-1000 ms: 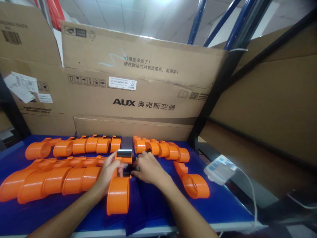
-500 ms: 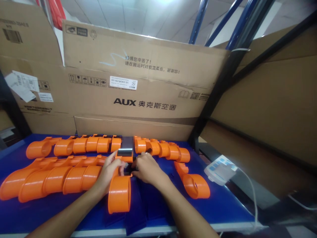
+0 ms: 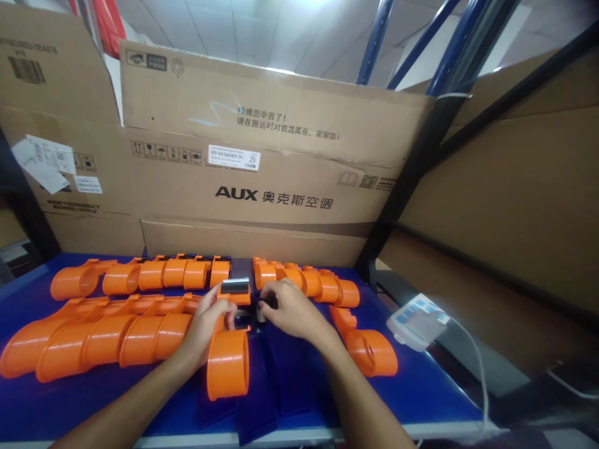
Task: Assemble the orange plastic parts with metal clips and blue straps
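Note:
In the middle of the blue tabletop, my left hand (image 3: pixel 202 327) is closed around an orange plastic tape dispenser (image 3: pixel 228 365). Its wide ring points toward me, and a dark plate with a pale serrated edge (image 3: pixel 235 285) is at its far end. My right hand (image 3: pixel 292 312) is just right of the dispenser, with thumb and forefinger curled together by a small dark piece (image 3: pixel 260 312). What those fingertips pinch is too small and shaded to make out. Dark blue flat sheets (image 3: pixel 256 399) lie under and in front of the dispenser.
Rows of orange dispensers (image 3: pixel 100 343) lie on the left, with more orange dispensers (image 3: pixel 327 289) at the back right and one dispenser (image 3: pixel 381 352) nearer me. A white corded box (image 3: pixel 418 321) is at the right edge. A cardboard wall (image 3: pixel 281 181) stands behind, beside a dark post (image 3: pixel 402 187).
My right hand has drawn slightly up and right, away from the dispenser. My left hand keeps its hold, and the dispenser's ring has shifted a little to the right.

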Demonstrator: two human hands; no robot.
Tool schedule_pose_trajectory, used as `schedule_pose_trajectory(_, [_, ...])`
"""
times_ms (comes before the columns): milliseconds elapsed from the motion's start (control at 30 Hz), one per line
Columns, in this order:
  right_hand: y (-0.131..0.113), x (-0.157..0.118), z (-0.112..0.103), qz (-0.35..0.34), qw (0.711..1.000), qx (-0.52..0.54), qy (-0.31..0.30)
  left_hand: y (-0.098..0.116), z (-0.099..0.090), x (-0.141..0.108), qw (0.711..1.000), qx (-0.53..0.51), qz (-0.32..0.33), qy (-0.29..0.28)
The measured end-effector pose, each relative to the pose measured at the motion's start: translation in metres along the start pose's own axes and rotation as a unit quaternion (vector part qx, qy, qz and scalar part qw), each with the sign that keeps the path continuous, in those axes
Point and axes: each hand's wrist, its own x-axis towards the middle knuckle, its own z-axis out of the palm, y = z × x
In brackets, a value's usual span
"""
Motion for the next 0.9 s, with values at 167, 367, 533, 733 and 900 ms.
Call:
schedule_pose_trajectory(167, [0.007,0.0,-0.002,0.001,0.999,0.033,0.017,0.0,-0.001,0.001,1.0,0.016,0.008,-0.001])
schedule_pose_trajectory(367, [0.004,0.003,0.005,-0.009,0.999,-0.034,0.003,0.003,0.002,0.0,0.999,0.021,0.024,-0.003])
schedule_pose_trajectory(533, [-0.009,0.009,0.017,-0.025,0.986,-0.151,-0.059,0.002,0.002,0.001,1.0,0.014,0.02,-0.007])
schedule_pose_trajectory(733, [-0.019,0.015,0.029,-0.032,0.978,-0.197,-0.055,0.001,0.001,0.004,1.0,0.001,0.016,-0.016])
schedule_pose_trajectory(900, [-0.019,0.017,0.029,-0.039,0.976,-0.201,-0.079,0.0,0.001,0.004,1.0,-0.003,0.01,-0.016])
